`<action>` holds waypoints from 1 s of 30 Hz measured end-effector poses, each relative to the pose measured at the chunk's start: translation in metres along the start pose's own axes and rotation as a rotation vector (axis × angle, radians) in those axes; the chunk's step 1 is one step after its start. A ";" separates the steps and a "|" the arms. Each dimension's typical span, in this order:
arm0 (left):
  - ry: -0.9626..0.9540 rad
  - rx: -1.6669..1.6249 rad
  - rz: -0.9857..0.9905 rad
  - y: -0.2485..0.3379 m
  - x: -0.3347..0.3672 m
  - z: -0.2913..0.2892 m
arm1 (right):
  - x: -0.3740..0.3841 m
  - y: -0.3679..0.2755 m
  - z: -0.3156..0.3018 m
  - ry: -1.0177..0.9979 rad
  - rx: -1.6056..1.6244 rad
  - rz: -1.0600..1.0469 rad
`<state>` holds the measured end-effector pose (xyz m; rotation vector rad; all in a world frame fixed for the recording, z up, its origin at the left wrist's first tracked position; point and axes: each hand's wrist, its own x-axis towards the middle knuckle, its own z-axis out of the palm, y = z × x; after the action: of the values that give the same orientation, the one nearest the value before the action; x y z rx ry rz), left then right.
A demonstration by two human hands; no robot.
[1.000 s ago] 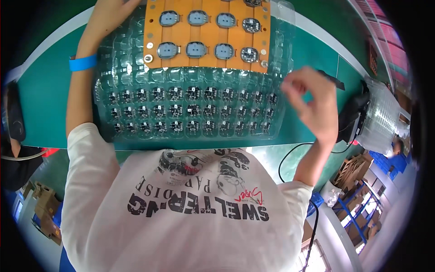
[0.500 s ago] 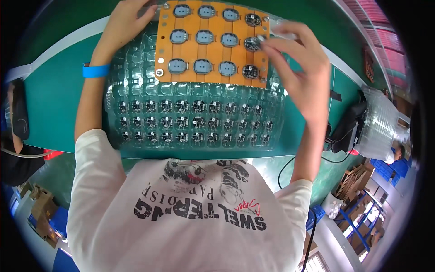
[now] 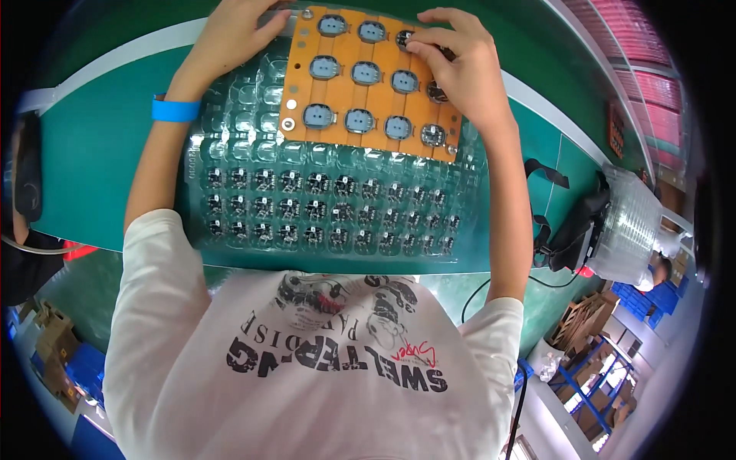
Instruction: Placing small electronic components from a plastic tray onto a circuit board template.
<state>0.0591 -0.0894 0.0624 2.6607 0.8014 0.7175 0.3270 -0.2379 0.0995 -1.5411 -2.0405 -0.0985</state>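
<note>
An orange fixture board (image 3: pixel 345 88) with rows of round grey nests lies over the far part of a clear plastic blister tray (image 3: pixel 337 157). My right hand (image 3: pixel 464 65) leans over its far right corner, thumb and forefinger pinched on a small round black circuit board (image 3: pixel 405 38) at a far-row nest. Similar circuit boards (image 3: pixel 433 136) sit in the right column, partly behind my hand. My left hand (image 3: pixel 239 34) rests by the far left corner of the fixture, thumb stretched out and apart from the fingers. The nearer tray pockets hold several small black circuit boards (image 3: pixel 318 184).
A green table (image 3: pixel 92 169) with a pale edge carries everything. Right of the tray are a black strap (image 3: pixel 548 172), a dark bag-like thing (image 3: pixel 579 230) and a stack of clear plastic trays (image 3: pixel 629 222). A dark object (image 3: pixel 28 169) lies at the far left.
My right hand has shifted from the middle of the right column to the far row, one column left. A black circuit board now shows at that formerly grey nest. The whole view has shifted slightly.
</note>
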 end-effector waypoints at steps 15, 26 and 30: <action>-0.030 -0.155 -0.065 0.013 0.007 -0.006 | -0.100 -0.064 -0.095 -0.503 0.203 0.433; -0.020 -0.013 -0.007 -0.004 0.001 0.002 | -0.073 -0.068 -0.098 -0.416 0.318 0.282; -0.017 -0.009 0.029 -0.002 0.005 0.008 | -0.037 -0.056 -0.064 -0.139 0.030 0.087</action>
<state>0.0655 -0.0854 0.0569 2.6716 0.7553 0.7026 0.3079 -0.3133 0.1498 -1.6566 -2.0673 0.0744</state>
